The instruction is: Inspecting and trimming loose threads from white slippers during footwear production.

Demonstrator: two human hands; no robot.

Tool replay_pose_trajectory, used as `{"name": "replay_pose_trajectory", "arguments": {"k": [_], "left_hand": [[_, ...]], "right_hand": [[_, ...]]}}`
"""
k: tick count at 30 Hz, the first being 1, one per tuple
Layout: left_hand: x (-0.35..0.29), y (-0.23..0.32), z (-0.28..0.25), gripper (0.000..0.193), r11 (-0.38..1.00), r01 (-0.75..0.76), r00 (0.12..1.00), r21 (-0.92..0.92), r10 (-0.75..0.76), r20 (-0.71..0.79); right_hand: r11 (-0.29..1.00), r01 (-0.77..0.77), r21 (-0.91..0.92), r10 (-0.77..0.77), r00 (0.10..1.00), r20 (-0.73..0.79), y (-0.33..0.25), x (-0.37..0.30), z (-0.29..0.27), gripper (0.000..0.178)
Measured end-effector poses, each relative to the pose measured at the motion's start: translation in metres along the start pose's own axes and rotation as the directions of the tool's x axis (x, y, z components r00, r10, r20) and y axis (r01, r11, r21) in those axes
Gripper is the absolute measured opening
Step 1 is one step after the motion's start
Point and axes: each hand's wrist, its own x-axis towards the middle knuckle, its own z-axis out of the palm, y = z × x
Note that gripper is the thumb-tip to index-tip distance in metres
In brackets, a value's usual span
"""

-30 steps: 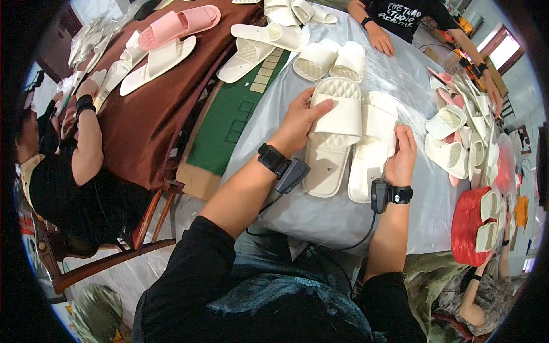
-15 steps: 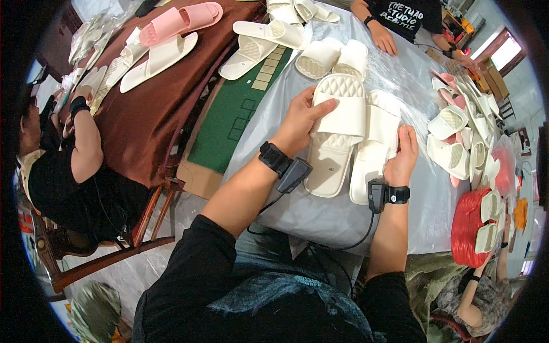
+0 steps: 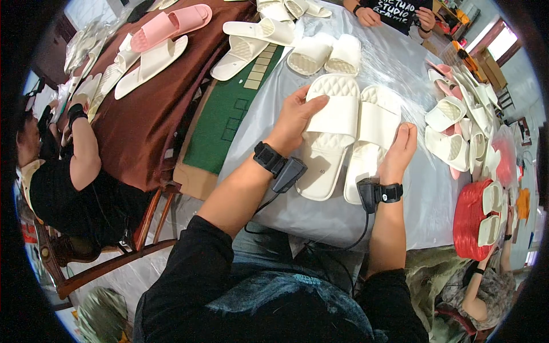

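Observation:
Two cream-white slide slippers with quilted insoles are in front of me, side by side, over the plastic-covered table. My left hand (image 3: 290,124) is closed on the outer edge of the left slipper (image 3: 333,119), its thumb lying on the strap. At the outer side of the right slipper (image 3: 380,121) is my right hand (image 3: 398,152), fingers bent around the edge and partly hidden by it. Both toes point away from me and the heels lie nearer. Just beyond them rests another pair of cream slippers (image 3: 311,54), turned the other way.
A large pile of cream and pink slippers (image 3: 449,143) lies at right, near a red bundle (image 3: 472,222). On the left, a brown-covered table (image 3: 166,114) carries more slippers, and a co-worker (image 3: 63,183) sits there. Another person (image 3: 394,14) is across the table. A green mat (image 3: 220,123) borders my table.
Both slippers have shifted slightly left with my hands. The right slipper now sits straighter and more fully beside the left one. The person opposite has lifted their hands from the table.

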Motion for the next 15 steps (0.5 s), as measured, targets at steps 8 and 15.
{"name": "replay_pose_trajectory", "arguments": {"k": [8,15], "left_hand": [[-0.001,0.001,-0.006,0.024,0.964,0.265,0.957,0.026,-0.26,-0.131],[0.002,-0.003,-0.007,0.023,0.973,0.225,0.964,0.05,-0.215,-0.154]], "right_hand": [[0.997,0.057,-0.053,-0.055,0.998,0.036,0.003,0.0,-0.002,0.016],[0.997,0.027,-0.073,-0.022,0.998,0.067,0.001,0.002,-0.001,0.017]]}}
